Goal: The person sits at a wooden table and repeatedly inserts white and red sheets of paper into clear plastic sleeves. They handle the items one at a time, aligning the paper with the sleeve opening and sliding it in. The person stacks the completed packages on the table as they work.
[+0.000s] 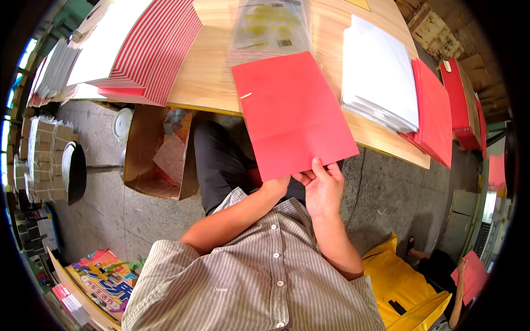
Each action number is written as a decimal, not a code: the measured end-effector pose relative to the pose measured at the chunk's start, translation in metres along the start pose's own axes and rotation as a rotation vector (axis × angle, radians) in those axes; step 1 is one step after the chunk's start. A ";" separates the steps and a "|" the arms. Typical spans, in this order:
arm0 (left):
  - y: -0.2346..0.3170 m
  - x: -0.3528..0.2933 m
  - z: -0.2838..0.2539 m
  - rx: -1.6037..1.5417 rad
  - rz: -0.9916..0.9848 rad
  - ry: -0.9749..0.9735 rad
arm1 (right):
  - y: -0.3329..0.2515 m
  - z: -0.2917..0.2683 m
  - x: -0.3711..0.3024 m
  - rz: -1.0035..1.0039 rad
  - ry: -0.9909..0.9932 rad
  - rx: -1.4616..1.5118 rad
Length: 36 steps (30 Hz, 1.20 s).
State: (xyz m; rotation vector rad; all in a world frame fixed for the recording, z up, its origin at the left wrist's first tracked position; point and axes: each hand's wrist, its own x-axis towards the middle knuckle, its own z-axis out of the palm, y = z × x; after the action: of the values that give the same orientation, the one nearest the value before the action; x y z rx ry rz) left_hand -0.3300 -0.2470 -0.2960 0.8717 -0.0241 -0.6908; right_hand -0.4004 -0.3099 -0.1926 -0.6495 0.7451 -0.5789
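A red card sheet (292,116) with a small pale slit near its left edge hangs tilted over the table's front edge, above my lap. My right hand (323,190) grips its near edge, with a digit resting on the upper face. My left hand (277,186) is at the near left corner, partly beneath the sheet, so its fingers are hidden. Just beyond the sheet lies a clear plastic-wrapped pack (270,30) with a yellow print.
On the wooden table (212,60) are fanned red-and-white folders (160,49) at left, and white sheets (381,77) beside red ones (433,113) at right. A cardboard box (138,160) stands below. A yellow bag (397,276) and another person's hand (462,266) with red card are behind right.
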 end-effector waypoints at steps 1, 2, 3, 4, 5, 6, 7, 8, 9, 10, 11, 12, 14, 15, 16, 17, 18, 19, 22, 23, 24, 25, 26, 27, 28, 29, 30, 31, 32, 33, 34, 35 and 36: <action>0.001 -0.003 0.000 0.091 0.008 -0.002 | 0.001 0.001 0.000 -0.001 -0.001 0.012; 0.002 -0.004 0.001 0.182 0.017 -0.004 | 0.001 0.002 0.000 0.005 -0.006 0.025; 0.001 -0.004 -0.002 0.262 0.057 -0.015 | 0.000 0.005 0.001 0.010 -0.011 0.039; 0.000 -0.003 -0.004 0.343 0.096 -0.025 | -0.001 0.007 0.002 0.016 -0.016 0.053; -0.002 -0.002 -0.006 0.424 0.136 -0.036 | -0.002 0.011 0.003 0.014 -0.022 0.061; 0.003 -0.005 -0.001 0.409 0.143 -0.020 | -0.003 0.014 0.005 0.011 -0.026 0.074; 0.013 -0.011 0.013 0.385 0.148 -0.009 | -0.005 0.017 0.006 0.002 -0.029 0.081; 0.021 -0.016 0.023 0.362 0.153 0.002 | -0.006 0.020 0.007 -0.003 -0.024 0.083; 0.024 -0.019 0.028 0.314 0.152 -0.014 | -0.007 0.022 0.008 -0.003 -0.022 0.089; 0.027 -0.021 0.031 0.266 0.151 -0.031 | -0.007 0.023 0.010 -0.004 -0.019 0.094; 0.028 -0.023 0.033 0.218 0.149 -0.047 | -0.008 0.024 0.012 -0.002 -0.018 0.101; 0.028 -0.025 0.031 0.259 0.128 -0.072 | -0.008 0.023 0.016 0.000 -0.015 0.107; 0.027 -0.028 0.025 0.341 0.086 -0.121 | -0.009 0.026 0.020 -0.002 0.000 0.118; 0.024 -0.028 0.023 0.300 0.039 -0.104 | -0.010 0.030 0.021 -0.006 0.012 0.124; 0.020 -0.028 0.021 0.258 -0.007 -0.087 | -0.011 0.033 0.022 -0.010 0.024 0.129; 0.017 -0.027 0.019 0.217 -0.053 -0.070 | -0.010 0.036 0.025 -0.015 0.020 0.143; 0.021 -0.028 0.024 0.228 -0.036 -0.067 | -0.009 0.036 0.028 -0.021 0.022 0.157; 0.027 -0.029 0.030 0.240 -0.019 -0.065 | -0.009 0.037 0.031 -0.027 0.023 0.171; 0.024 -0.022 0.027 0.247 0.003 -0.049 | -0.008 0.044 0.034 -0.021 0.041 0.163; 0.022 -0.020 0.023 0.245 0.005 -0.043 | -0.008 0.045 0.033 -0.020 0.043 0.163; 0.024 -0.019 0.023 0.236 0.010 -0.038 | -0.007 0.044 0.033 -0.019 0.047 0.162; 0.027 -0.016 0.022 0.254 0.029 -0.030 | -0.006 0.044 0.033 -0.019 0.052 0.162; 0.028 -0.016 0.023 0.232 0.033 0.019 | -0.006 0.045 0.032 -0.036 0.038 0.175; 0.040 -0.016 0.034 0.211 0.030 0.067 | -0.005 0.043 0.032 -0.053 0.018 0.189; 0.043 -0.014 0.033 0.193 0.076 0.067 | -0.004 0.042 0.033 -0.067 -0.001 0.202; 0.043 -0.010 0.027 0.206 0.091 0.086 | -0.004 0.042 0.034 -0.082 -0.021 0.215; 0.049 -0.007 0.028 0.188 0.065 0.097 | -0.004 0.046 0.036 -0.094 -0.034 0.222; 0.055 -0.006 0.030 0.170 0.038 0.109 | -0.004 0.048 0.037 -0.096 -0.035 0.227; 0.059 -0.006 0.031 0.169 0.033 0.136 | -0.004 0.050 0.038 -0.098 -0.037 0.233; 0.062 -0.005 0.031 0.163 0.054 0.108 | -0.004 0.053 0.040 -0.099 -0.043 0.237; 0.063 -0.003 0.028 0.185 0.060 0.108 | -0.004 0.056 0.043 -0.091 -0.017 0.248; 0.062 -0.001 0.026 0.207 0.065 0.109 | -0.003 0.059 0.046 -0.081 -0.009 0.256; 0.061 -0.001 0.025 0.245 0.073 0.102 | -0.002 0.061 0.049 -0.071 0.000 0.264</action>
State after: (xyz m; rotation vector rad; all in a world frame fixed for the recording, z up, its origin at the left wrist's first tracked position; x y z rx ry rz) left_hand -0.3046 -0.2365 -0.2359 1.1346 -0.0498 -0.5814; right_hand -0.3251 -0.3242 -0.1779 -0.4321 0.6334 -0.7279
